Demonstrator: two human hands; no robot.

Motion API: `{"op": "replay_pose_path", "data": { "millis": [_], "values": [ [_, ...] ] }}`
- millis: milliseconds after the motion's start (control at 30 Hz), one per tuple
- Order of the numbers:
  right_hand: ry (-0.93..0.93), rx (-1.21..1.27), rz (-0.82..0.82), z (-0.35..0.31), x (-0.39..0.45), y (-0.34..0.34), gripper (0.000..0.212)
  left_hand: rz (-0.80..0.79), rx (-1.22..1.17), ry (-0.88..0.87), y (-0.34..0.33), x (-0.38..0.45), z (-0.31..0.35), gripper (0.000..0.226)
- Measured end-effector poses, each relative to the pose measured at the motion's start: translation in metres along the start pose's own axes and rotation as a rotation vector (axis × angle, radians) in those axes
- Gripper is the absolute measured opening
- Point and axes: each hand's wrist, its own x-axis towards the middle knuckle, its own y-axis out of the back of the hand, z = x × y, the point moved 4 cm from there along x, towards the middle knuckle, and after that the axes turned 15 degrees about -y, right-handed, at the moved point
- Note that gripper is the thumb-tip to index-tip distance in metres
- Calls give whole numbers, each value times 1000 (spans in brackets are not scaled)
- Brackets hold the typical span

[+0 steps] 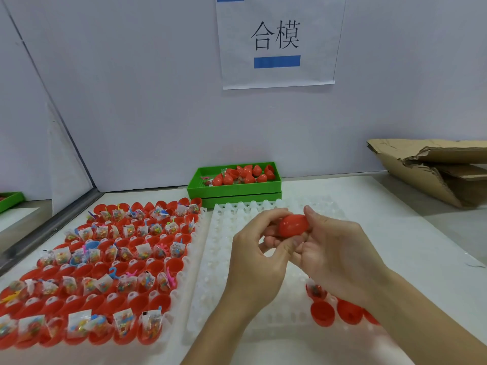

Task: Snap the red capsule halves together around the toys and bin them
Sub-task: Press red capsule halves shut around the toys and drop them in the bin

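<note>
A: Where is the capsule at this moment?

B: The red capsule sits between both hands, raised over the far part of the white tray on the right. The left hand curls its fingers and thumb round the capsule's left end; the right hand curls round its right end, thumb on top, fingers underneath.

A: Is it closed?

B: I cannot tell. Fingers cover the seam, and only the top of the red shell shows.

A: What else is in that tray?

B: A few open red halves near its near right corner, partly behind the right forearm. One further half there holds a bagged toy.

A: And to the left?

B: A second tray, packed with rows of filled halves, each with a small clear toy bag in it. One blue half stands among the red ones.

A: The bin?

B: The green bin stands at the far edge of the table against the wall, stacked on another green tray, with several red capsules and halves inside. Torn cardboard lies far right, and a paper sign hangs on the wall above.
</note>
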Motion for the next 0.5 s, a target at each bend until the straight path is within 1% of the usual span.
{"op": "replay_pose_path", "data": {
  "millis": [67, 100, 267, 367, 500],
  "values": [
    [-29, 26, -12, 1, -1, -1, 64, -3, 54, -20, 1, 1, 1, 35],
    [-35, 30, -20, 1, -1, -1, 66, -9, 76, -27, 1, 1, 2, 38],
    [-58, -39, -21, 1, -1, -3, 58, -12, 143, -41, 2, 1, 2, 35],
    [-108, -99, 4, 4, -1, -1, 60, 8, 123, -11, 3, 2, 2, 35],
    [-103, -53, -15, 4, 0, 1, 50, -8, 76, 13, 4, 3, 0, 36]
  ]
}}
